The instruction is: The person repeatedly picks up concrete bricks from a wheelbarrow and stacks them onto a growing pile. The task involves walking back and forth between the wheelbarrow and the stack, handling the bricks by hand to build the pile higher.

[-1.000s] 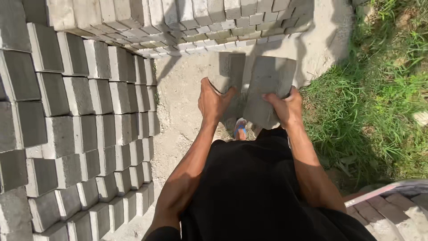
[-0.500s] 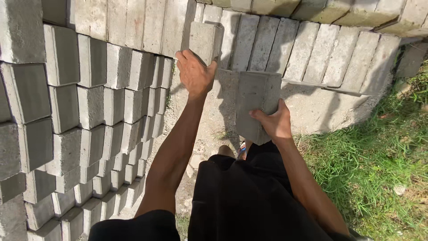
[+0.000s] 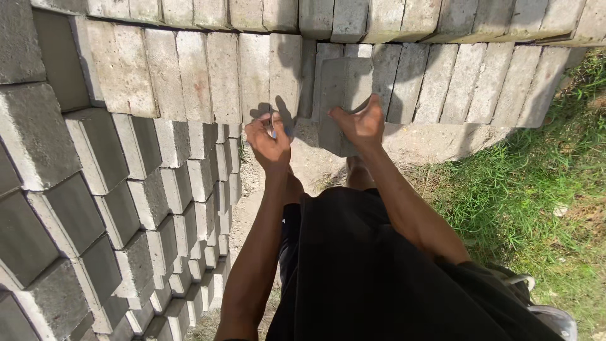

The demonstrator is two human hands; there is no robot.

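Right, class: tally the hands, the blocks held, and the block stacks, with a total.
Hands: 2 (left hand, right hand)
Held concrete block: 1, in the right hand
Block stacks: 2 (left stack, far stack)
Total: 5

Both arms raised; left grip [image 3: 268, 140] seemingly curled empty, right grip [image 3: 362, 123] clasping.

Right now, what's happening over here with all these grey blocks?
A person is standing between stacks of grey paving blocks. Their right hand holds one paving block upright, pressed against the row of stacked blocks in front of them. Their left hand is raised beside it, fingers curled, with no block in it. More blocks are piled to the left, and grass lies to the right.
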